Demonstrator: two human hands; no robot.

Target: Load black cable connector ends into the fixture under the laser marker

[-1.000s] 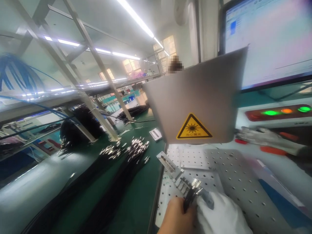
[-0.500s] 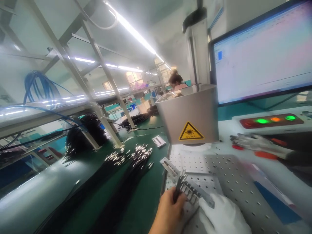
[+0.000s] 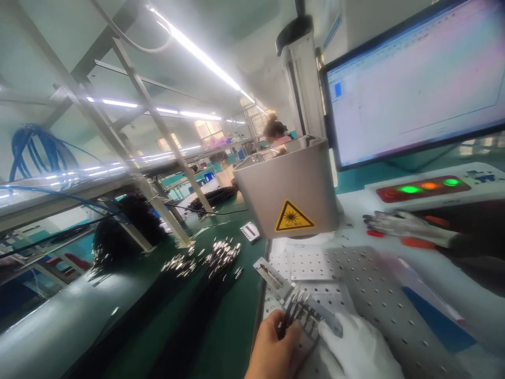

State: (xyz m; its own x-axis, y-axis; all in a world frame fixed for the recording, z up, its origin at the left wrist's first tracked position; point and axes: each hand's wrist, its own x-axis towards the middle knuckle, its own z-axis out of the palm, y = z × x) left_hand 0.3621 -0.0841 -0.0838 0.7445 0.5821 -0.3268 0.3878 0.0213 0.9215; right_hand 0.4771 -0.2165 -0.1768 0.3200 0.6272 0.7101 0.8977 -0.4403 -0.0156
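My bare left hand [image 3: 273,345] pinches a small bunch of black cables [image 3: 287,310] with silver metal ends pointing up. Right beside it, my right hand [image 3: 361,345], in a white glove, has its fingers closed around the near end of a slotted metal jig [image 3: 321,314]. Several cable ends lie side by side across the jig's slots. The jig slants over a perforated metal plate [image 3: 379,295], and a flat metal strip [image 3: 272,276] extends from its far end. Exactly how the gloved fingertips grip is partly hidden.
Bundles of black cables [image 3: 197,310] with bright tips lie on the green bench at left. A grey machine housing [image 3: 288,189] with a laser warning sign stands ahead. A monitor [image 3: 410,84], a lit control panel [image 3: 424,188] and an empty-looking glove [image 3: 406,223] are at right. Someone sits far back.
The view has turned slightly right, so surroundings sit farther left. The cable ends in my left hand are fanned out more and lie closer against the jig. My gloved hand keeps its hold.
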